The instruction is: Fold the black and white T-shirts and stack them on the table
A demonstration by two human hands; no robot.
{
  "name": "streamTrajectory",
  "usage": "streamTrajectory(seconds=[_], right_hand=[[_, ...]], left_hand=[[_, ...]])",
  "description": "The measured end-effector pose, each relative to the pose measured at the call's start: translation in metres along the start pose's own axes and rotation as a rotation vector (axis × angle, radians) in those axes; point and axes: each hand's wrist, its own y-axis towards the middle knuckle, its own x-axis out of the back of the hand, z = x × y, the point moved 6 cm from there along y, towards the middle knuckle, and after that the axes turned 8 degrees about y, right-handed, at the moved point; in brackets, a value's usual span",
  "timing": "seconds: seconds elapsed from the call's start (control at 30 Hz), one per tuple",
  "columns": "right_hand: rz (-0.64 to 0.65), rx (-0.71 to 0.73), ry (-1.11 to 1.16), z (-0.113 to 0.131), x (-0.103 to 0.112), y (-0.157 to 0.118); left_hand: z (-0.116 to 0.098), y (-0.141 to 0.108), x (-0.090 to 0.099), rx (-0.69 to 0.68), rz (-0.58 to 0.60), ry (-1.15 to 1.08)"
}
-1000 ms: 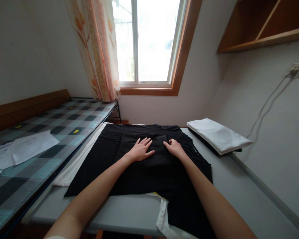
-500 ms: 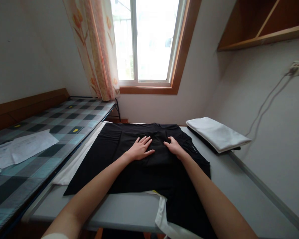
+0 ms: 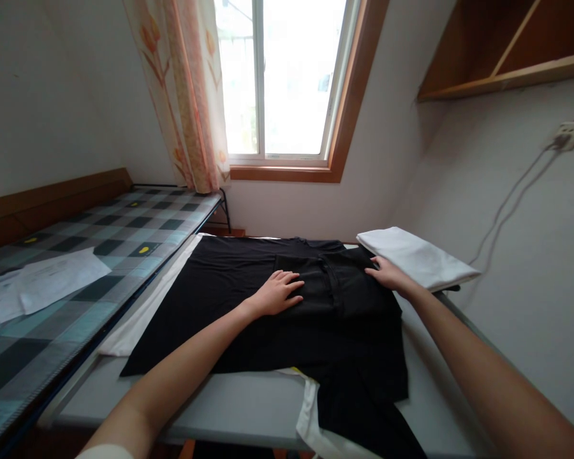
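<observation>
Grey tabletop (image 3: pixel 249 401) shows bare along the near side, below the outstretched forearms. A strip of white fabric (image 3: pixel 309 403) peeks out from under a black garment (image 3: pixel 186 299), which lies spread across the middle of the table, one sleeve-like part pointing toward the viewer. On top of it, toward the right half, lies a black cloth panel (image 3: pixel 316 296) with a raised crease or seam running down its middle. The left hand (image 3: pixel 276 293) rests palm down on the left part of this panel, fingers slightly apart, gripping nothing. The right hand (image 3: pixel 390 275) is at the panel's far right edge, thumb and fingers close together; I cannot tell whether cloth is pinched between them. To do this well, I would keep the left palm flat and steady as an anchor while the right hand draws that edge gently outward, level with the table, so the ridge flattens without dragging the layer underneath. Black on black hides wrinkles, so feeling for them would help. Care seems wise beside the folded white cloth (image 3: pixel 416 255), close behind the right hand, which a wide pull could nudge. Beyond, a checked mattress (image 3: pixel 157 223) lies to the left, and a bright window (image 3: pixel 294 83) faces the viewer.
</observation>
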Motion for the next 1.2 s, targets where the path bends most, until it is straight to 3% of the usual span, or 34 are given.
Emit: streamTrajectory(seconds=[0.13,0.2,0.27,0.33,0.4,0.5,0.6,0.77,0.87,0.93,1.07,1.2], right_hand=[[0.08,-0.089,-0.117,0.037,-0.002,-0.004],[0.108,-0.04,-0.016,0.076,-0.004,-0.012],[0.258,-0.007,0.198,0.112,-0.016,-0.026],[0.414,0.009,0.345,0.137,-0.033,-0.041],[0.423,0.059,0.279,0.144,-0.05,-0.049],[0.344,0.23,0.033,0.129,-0.08,-0.053],[0.316,0.393,-0.111,0.105,-0.114,-0.06],[0.246,0.462,-0.277,0.082,-0.144,-0.072],[0.271,0.485,-0.346,0.082,-0.151,-0.079],[0.29,0.486,-0.393,0.083,-0.154,-0.082],[0.271,0.463,-0.439,0.086,-0.152,-0.085],[0.134,0.314,-0.432,0.085,-0.133,-0.082]], left_hand=[[0.006,0.005,0.001,0.069,-0.044,-0.231],[0.018,0.009,0.014,0.193,-0.127,-0.49],[0.033,0.011,0.024,0.37,-0.17,-0.828],[0.044,0.009,0.026,0.542,-0.12,-1.143],[0.05,0.004,0.023,0.671,-0.023,-1.293],[0.057,-0.006,0.017,0.788,0.034,-1.184],[0.056,-0.009,0.015,0.768,-0.009,-1.046],[0.056,-0.006,0.017,0.734,-0.081,-1.016],[0.064,-0.009,0.015,0.792,-0.057,-0.897],[0.071,-0.01,0.019,0.78,-0.113,-0.65],[0.06,-0.005,0.025,0.527,-0.254,-0.173],[0.061,-0.004,0.005,0.506,-0.147,-0.099]])
